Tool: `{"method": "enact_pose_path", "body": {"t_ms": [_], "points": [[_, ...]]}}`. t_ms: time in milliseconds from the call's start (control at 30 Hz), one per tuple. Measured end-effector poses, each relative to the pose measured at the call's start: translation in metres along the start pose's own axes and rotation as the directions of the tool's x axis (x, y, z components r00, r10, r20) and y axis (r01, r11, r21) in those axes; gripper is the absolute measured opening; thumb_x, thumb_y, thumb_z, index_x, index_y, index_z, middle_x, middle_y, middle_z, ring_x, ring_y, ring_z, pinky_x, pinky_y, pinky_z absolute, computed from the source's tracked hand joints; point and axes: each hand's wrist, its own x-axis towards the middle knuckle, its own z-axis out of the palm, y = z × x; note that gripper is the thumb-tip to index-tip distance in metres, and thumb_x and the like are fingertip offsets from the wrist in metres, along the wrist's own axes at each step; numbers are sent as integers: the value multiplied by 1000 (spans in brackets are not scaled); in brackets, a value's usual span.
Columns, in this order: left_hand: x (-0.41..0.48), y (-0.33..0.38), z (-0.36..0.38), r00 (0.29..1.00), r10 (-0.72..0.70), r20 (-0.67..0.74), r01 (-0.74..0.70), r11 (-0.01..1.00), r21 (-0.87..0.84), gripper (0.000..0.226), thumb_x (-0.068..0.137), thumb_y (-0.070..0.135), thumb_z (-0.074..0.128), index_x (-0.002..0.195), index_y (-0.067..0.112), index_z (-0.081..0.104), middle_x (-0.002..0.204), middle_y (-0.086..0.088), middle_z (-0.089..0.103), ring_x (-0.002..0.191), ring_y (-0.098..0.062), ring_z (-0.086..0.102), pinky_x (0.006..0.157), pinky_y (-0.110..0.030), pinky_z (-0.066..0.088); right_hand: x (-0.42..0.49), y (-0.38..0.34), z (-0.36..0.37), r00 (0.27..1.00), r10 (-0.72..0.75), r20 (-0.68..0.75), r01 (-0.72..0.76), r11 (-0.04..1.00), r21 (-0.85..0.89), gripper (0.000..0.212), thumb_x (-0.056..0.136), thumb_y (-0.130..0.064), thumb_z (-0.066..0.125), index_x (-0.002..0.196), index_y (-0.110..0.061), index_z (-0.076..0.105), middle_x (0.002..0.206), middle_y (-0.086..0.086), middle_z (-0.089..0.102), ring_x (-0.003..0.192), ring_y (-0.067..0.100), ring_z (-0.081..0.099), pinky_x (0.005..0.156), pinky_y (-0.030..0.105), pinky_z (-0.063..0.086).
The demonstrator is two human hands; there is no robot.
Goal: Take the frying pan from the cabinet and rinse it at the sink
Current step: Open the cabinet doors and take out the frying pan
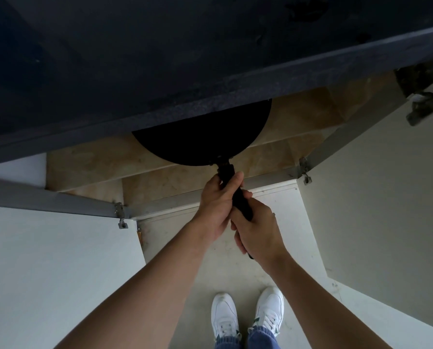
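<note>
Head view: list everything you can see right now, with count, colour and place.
Round black frying pan: one, black, half under the countertop edge, over the cabinet shelf, long handle toward the person.
Dark speckled stone countertop: one, near-black, across the top.
Beige marbled cabinet shelf: one, tan, beneath the pan.
White cabinet doors: two, swung open, left and right.
White sneakers: two, bottom centre, on pale floor.
Left hand: gripping the handle, nearer the pan.
Right hand: gripping the handle's end.
</note>
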Motion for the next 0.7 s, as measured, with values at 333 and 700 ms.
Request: {"method": "enact_pose_path", "body": {"t_ms": [333,700], "points": [[-9,-17,-5,999,-3,33,7,994,-107,20,96,25,64,102,7,60,76,-3,55,54,-16,57,87,-38,59,-21,18,12,991,-69,-116,70,998,6,25,100,-17,58,76,-11,57,50,2,57,34,14,50,36,24,39],[-97,-32,14,997,-66,45,68,996,-49,14,98,19,61,97,5,58,73,-3,55,56,-17,54,87,-35,58,-115,13,-7,986,61,-157,-67,997,-28,23,96,-22,61,74,-16,57,56,4,59,46,20,51,46,40,45]]}}
